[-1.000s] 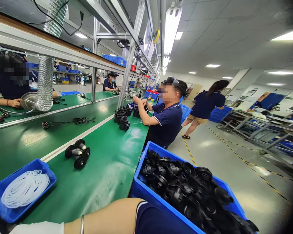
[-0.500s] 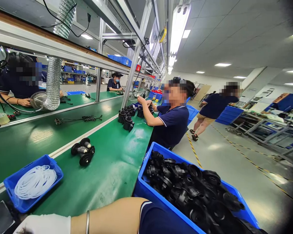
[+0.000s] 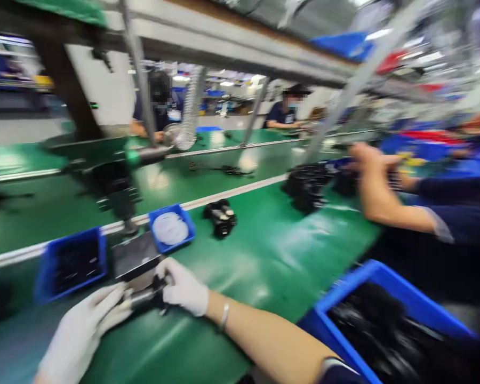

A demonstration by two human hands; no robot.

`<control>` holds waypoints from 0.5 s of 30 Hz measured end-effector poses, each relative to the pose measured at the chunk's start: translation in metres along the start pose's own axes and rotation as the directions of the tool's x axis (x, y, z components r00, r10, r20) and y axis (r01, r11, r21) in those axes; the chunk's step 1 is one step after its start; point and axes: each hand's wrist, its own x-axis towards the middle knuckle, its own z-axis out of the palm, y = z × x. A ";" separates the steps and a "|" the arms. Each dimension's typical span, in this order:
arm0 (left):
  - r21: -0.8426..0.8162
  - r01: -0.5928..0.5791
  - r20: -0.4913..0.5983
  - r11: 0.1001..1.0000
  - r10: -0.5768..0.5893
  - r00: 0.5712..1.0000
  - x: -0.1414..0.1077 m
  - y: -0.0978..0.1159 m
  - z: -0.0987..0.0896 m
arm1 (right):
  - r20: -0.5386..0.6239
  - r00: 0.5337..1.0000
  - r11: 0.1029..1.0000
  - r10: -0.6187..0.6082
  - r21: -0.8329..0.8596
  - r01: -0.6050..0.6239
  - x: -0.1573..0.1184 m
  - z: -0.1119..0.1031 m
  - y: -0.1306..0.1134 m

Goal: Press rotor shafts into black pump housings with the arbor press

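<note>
Both hands wear white gloves. My left hand has its fingers closed around one end of a part with a pale metallic cylinder and a black end piece. My right hand grips the black end piece at the other side. The part lies roughly level between the hands, just in front of a dark metal block under a dark upright press-like machine. Motion blur hides its finer detail.
Beside the block stand a blue bin of white rings and a blue bin of dark pieces. Similar parts sit on the green bench. At right are a large blue crate of black parts and a co-worker's arm.
The view has swung left and down to the bench in front of me. Both gloved hands now show, holding the part; before, only my right arm and part of its glove were visible.
</note>
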 end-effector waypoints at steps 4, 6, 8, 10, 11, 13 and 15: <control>-0.244 0.036 0.001 0.969 -0.036 0.999 -0.003 -0.005 -0.013 | 0.054 0.998 0.977 -0.024 0.215 0.012 0.005 0.006 0.007; -0.333 0.031 0.019 0.942 -0.026 0.999 0.001 -0.004 -0.013 | 0.039 0.999 0.975 -0.010 0.223 0.001 0.006 0.007 0.009; -0.372 0.029 0.025 0.928 -0.022 0.999 0.002 -0.002 -0.012 | 0.028 1.000 0.978 0.006 0.210 -0.012 0.006 0.008 0.009; -0.383 0.032 0.030 0.923 -0.022 0.999 0.000 -0.001 -0.011 | 0.023 1.000 0.980 0.004 0.199 -0.009 0.004 0.008 0.009; -0.384 0.029 0.028 0.923 -0.020 0.999 0.000 0.000 -0.012 | 0.018 1.000 0.981 -0.004 0.195 0.000 0.004 0.008 0.008; -0.378 0.017 0.018 0.926 -0.011 1.000 0.000 -0.001 -0.013 | 0.007 1.000 0.983 -0.019 0.183 0.018 0.004 0.008 0.009; -0.374 0.013 0.018 0.927 -0.006 1.000 0.000 -0.002 -0.015 | 0.004 1.000 0.985 -0.024 0.169 0.024 0.005 0.008 0.010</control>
